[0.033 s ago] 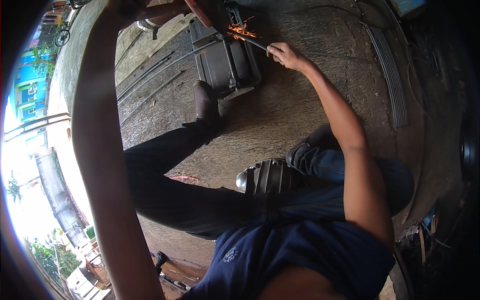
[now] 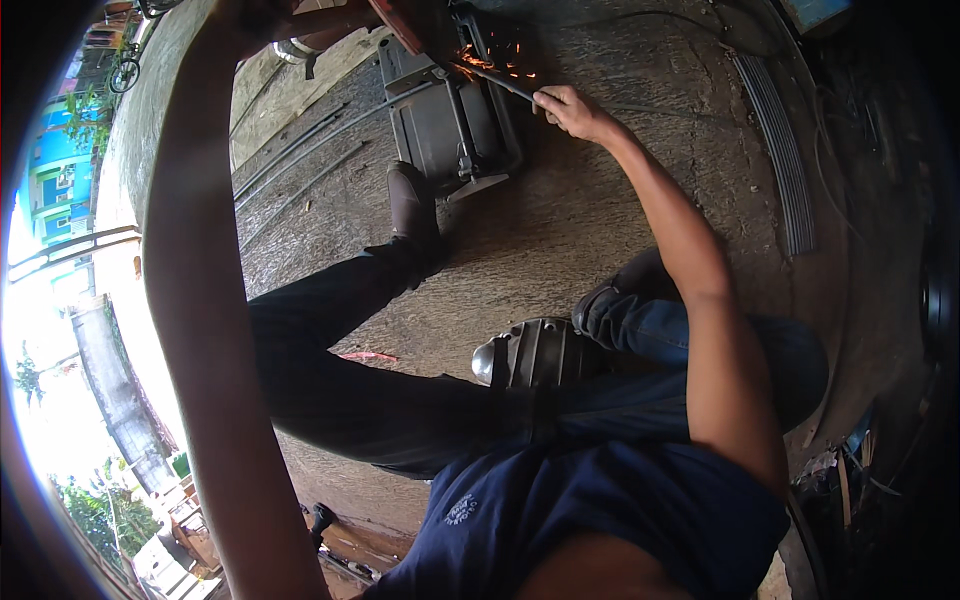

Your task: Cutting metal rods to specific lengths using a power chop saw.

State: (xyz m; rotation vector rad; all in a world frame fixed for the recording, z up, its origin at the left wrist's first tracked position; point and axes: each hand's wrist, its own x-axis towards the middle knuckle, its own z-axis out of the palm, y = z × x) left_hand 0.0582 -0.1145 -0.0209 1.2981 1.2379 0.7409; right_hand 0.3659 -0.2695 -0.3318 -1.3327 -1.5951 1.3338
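My right hand [image 2: 568,110] is closed round a dark metal bar [image 2: 505,82], whose far end meets a cut-off saw at the top of the view. Orange sparks [image 2: 474,57] fly off where the bar touches it. The saw's grey base [image 2: 430,135] rests on the ground, with a long screw clamp [image 2: 463,125] across it. A red part [image 2: 398,24] of the saw slants in from the top edge. Beside that red part, my left hand [image 2: 340,17] is dim and partly cut off, its fingers hidden. A metallic band [image 2: 294,50] shows near that wrist.
My boot [image 2: 410,205] stands against the saw's near side. Thin metal rods [image 2: 300,150] lie on the ground to the left. A ribbed grey metal strip [image 2: 780,155] lies at right. Under my bent leg is a dark ribbed object with a shiny end [image 2: 540,350].
The sparks have thinned and scattered, with a few now farther right above the bar. Both arms, the bar and the saw look unmoved.
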